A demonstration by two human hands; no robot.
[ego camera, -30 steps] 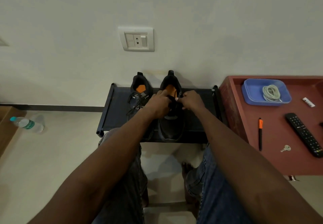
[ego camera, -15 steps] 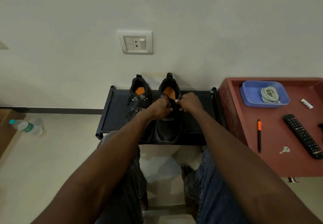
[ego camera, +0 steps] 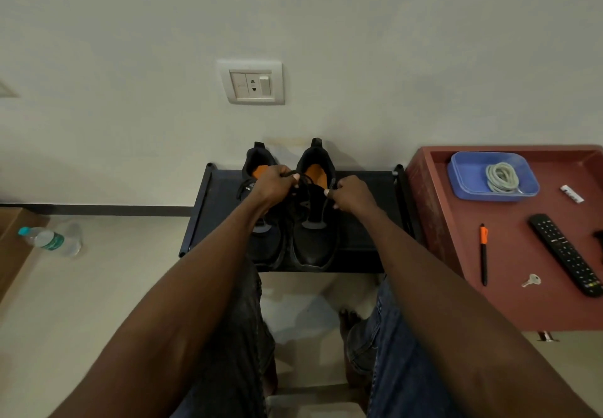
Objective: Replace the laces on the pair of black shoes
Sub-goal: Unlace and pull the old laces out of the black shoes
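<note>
No legible text — anywhere.

The two black shoes (ego camera: 293, 221) sit close together on the low black rack (ego camera: 362, 221), heels near the wall (ego camera: 293, 25). Both hands (ego camera: 274, 185) are over them. The rack top is bare on the left and on the right. The red table (ego camera: 522, 303) stands tight against the rack's right end. A bottle (ego camera: 52, 240) lies on the floor, far left.
</note>
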